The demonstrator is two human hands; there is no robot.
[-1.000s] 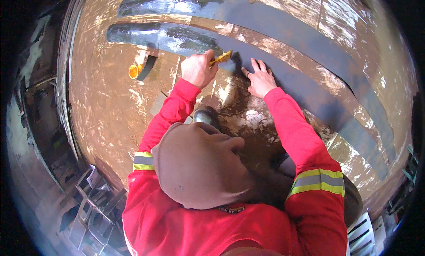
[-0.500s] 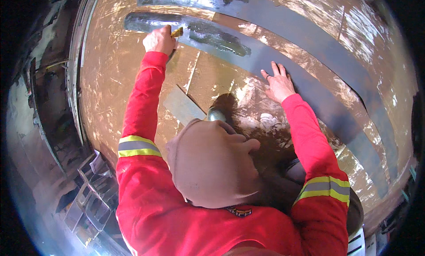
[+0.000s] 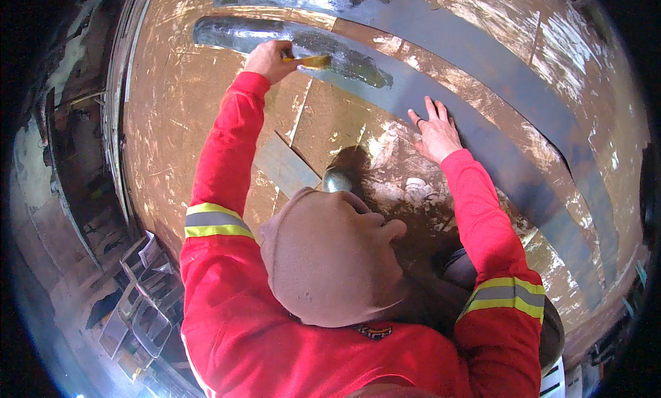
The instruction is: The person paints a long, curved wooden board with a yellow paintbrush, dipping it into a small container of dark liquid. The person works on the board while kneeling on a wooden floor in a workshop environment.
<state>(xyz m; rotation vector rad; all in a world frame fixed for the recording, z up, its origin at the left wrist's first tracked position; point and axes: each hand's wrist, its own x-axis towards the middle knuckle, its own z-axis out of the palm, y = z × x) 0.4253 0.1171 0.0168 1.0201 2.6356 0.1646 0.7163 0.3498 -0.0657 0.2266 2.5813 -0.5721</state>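
Observation:
My left hand is closed round a paintbrush with a yellowish head, held over the near edge of a long grey metal strip. Wet, shiny dark coating covers the left part of that strip; bare grey shows farther right. My right hand lies with fingers spread, the fingertips on the strip's near edge, and holds nothing. Beyond it runs a second long strip, also coated dark at its left end.
Both strips lie on a brown, white-smeared work surface. A small grey plate rests nearer me, beside a roundish shiny object partly hidden by the brown-hooded head. A metal frame-like chair stands at lower left.
My left hand has shifted a little right with the paintbrush, whose yellowish head now points right and shows more. The right hand has barely moved.

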